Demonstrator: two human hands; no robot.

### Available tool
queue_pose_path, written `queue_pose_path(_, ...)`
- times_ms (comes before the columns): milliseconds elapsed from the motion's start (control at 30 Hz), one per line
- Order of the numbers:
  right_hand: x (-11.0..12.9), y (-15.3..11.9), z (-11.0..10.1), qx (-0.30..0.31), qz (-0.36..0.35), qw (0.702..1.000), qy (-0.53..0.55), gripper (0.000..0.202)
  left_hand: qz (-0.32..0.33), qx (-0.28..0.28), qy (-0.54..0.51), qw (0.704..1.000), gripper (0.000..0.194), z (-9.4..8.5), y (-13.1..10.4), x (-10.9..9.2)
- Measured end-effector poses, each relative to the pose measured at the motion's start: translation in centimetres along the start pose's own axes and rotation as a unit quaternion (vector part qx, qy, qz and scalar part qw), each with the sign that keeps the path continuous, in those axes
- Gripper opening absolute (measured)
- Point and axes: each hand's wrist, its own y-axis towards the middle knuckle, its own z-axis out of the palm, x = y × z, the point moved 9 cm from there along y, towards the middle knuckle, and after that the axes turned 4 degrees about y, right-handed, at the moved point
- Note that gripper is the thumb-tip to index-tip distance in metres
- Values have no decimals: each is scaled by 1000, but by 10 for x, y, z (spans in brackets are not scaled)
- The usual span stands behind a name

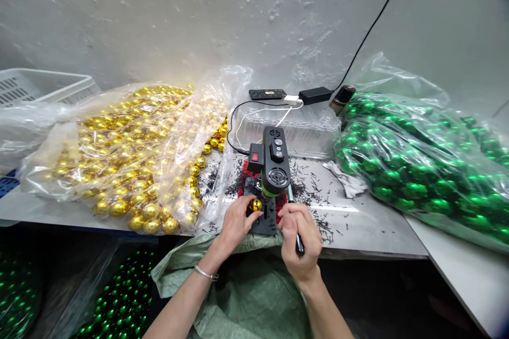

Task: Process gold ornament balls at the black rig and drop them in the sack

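Your forearms (183,296) reach inward. Mid-frame, your left hand (234,224) pinches a gold ball (256,205) beneath the black machine (275,158), likely steadying it, while your right hand (303,243) clenches the lever (299,247), apparently for control.

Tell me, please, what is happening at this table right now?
A person works with two bare hands at a small black machine. The left hand holds one gold ball under the machine's head, while the right hand grips a black-handled lever beside it. Small black bits lie scattered on the table. A clear bag of gold balls lies to the left, and a clear bag of green balls to the right.
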Motion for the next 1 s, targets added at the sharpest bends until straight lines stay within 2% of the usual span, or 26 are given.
queue_pose_path(133, 2, 1, 0, -2, -4, 1000, 2, 24, 34, -5, 27, 999, 30, 5, 3, -2)
queue_pose_path(267, 0, -3, 1, -1, -8, 1000, 10, 25, 35, -8, 19, 999, 32, 11, 3, 4)
queue_pose_path(400, -9, -14, 5, 1, -23, 1000, 14, 22, 30, -3, 12, 999, 34, 15, 3, 8)
queue_pose_path(567, -20, -32, 15, 7, -73, 997, -9, 19, 26, -3, 21, 999, 37, 16, 2, 8)
queue_pose_path(800, -32, -47, 17, -69, -91, 993, -18, 23, 41, -16, 24, 999, 38, 16, 1, 6)
queue_pose_path(1000, -30, -47, 24, -25, -116, 992, -30, 24, 47, -23, 15, 999, 36, 14, 2, 7)
